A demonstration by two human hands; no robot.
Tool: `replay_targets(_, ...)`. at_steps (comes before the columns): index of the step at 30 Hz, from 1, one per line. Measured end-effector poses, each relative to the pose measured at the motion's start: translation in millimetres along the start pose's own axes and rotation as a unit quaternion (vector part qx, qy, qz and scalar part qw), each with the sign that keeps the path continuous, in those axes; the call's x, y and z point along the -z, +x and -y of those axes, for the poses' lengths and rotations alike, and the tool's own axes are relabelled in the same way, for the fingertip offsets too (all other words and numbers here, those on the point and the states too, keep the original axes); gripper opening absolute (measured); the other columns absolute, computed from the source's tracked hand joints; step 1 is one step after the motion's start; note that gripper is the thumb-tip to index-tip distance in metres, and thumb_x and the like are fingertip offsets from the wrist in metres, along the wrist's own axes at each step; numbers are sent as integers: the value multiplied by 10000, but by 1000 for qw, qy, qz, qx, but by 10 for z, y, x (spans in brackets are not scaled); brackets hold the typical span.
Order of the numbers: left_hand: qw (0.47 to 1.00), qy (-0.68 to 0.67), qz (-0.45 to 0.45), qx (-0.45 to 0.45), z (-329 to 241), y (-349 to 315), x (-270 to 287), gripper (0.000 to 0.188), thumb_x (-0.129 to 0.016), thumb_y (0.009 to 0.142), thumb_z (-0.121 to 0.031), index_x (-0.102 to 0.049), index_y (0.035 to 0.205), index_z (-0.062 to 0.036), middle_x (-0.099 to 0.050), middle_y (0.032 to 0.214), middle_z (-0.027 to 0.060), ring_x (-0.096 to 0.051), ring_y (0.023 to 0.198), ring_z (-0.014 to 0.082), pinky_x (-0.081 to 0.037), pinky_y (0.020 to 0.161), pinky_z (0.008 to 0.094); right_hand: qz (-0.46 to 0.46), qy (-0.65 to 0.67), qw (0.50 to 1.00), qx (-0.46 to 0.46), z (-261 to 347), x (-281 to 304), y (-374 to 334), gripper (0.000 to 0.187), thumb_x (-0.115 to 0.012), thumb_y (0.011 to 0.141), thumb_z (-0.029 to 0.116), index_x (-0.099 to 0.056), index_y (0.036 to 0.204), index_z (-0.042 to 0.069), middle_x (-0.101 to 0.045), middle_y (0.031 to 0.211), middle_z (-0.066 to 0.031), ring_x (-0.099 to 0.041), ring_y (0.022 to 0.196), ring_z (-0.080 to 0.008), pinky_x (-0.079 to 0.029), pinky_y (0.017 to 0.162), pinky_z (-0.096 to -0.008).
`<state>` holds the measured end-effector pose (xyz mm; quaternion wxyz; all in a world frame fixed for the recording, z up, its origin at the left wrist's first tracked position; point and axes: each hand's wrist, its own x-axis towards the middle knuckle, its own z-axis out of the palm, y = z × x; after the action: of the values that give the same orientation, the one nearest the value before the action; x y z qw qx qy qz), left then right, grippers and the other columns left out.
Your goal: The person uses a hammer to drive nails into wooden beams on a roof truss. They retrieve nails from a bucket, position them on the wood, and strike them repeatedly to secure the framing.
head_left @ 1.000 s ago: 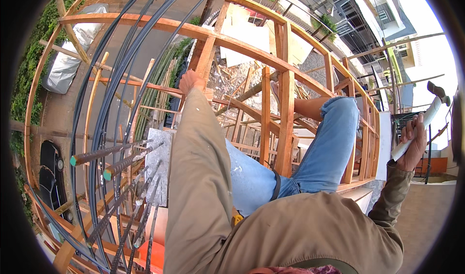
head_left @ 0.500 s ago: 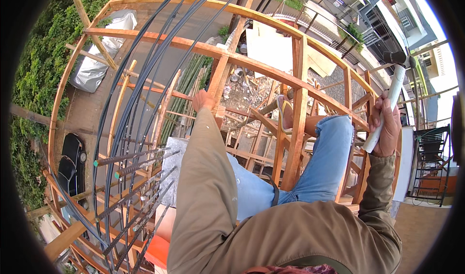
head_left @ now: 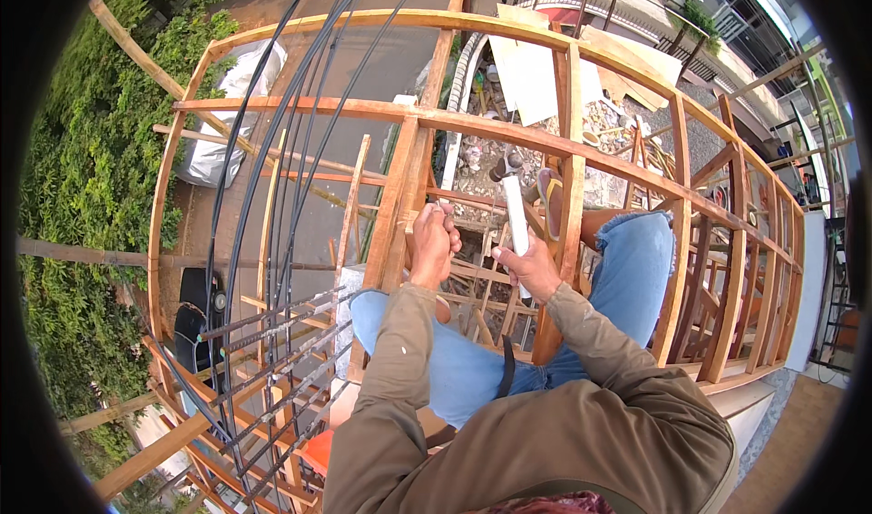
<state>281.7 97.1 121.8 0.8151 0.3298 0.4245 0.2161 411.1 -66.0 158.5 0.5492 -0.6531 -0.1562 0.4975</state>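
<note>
The hammer with a white, rod-like handle and dark metal head (head_left: 516, 212) stands between the knees, gripped low by the person's right hand (head_left: 534, 269), fingers wrapped around the handle; its head lies beyond the grip, and the butt pokes out below. Any lettering on it is too small to read. The left hand (head_left: 434, 242) is near the reddish-brown timber post (head_left: 400, 187), fingers curled together; whether they pinch anything cannot be told.

The left forearm (head_left: 400, 337) stretches forward, the left hand (head_left: 435, 243) curled inward; the right forearm (head_left: 607, 331) slants leftward, the right hand (head_left: 538, 269) clenched in a grip, near the left one but apart.
</note>
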Motion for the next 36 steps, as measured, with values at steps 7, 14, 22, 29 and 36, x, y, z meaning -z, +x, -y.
replay_targets(7, 974, -208, -47, 81, 1300, -407, -372, 178, -510, 1053, -196, -523, 1170, -63, -642, 1206, 153, -660, 1101, 301, -541, 904, 412, -34, -141, 988, 59, -554, 343, -83, 321, -774, 802, 160, -614, 1018, -14, -696, 915, -131, -683, 893, -231, -537, 827, -370)
replay_targets(14, 989, -67, 48, 122, 1434, -406, -233, 189, -558, 1022, -177, -534, 1147, -36, -660, 1160, 193, -676, 1061, 323, -562, 857, 429, -22, -55, 998, 24, -845, 409, -417, 232, -696, 855, 55, -630, 1069, -7, -678, 922, -60, -644, 795, -138, -556, 648, -308)
replay_targets(22, 981, -69, 20, 182, 1631, -307, -147, 178, -502, 1009, -141, -540, 1118, -5, -656, 1076, 188, -678, 1023, 326, -566, 836, 446, -57, -27, 996, -67, -1022, 470, -527, 239, -694, 893, 43, -537, 1058, -27, -640, 835, -86, -630, 657, -131, -549, 531, -286)
replay_targets(29, 963, -135, -227, 59, 1813, 9, 175, 174, -462, 1011, -209, -544, 965, -63, -515, 737, 7, -530, 611, 130, -459, 519, 268, -45, -50, 993, -92, -758, 336, -553, 175, -658, 917, 50, -528, 1008, -23, -612, 715, -93, -610, 577, -148, -509, 478, -334)
replay_targets(36, 980, -53, 66, 182, 1397, -473, -321, 344, -565, 998, -414, -598, 1023, -73, -500, 738, -25, -455, 554, 74, -297, 411, 200, -102, -27, 994, -41, -786, 489, -453, 239, -675, 913, 89, -496, 1048, 8, -557, 756, -37, -550, 561, -109, -453, 450, -291)
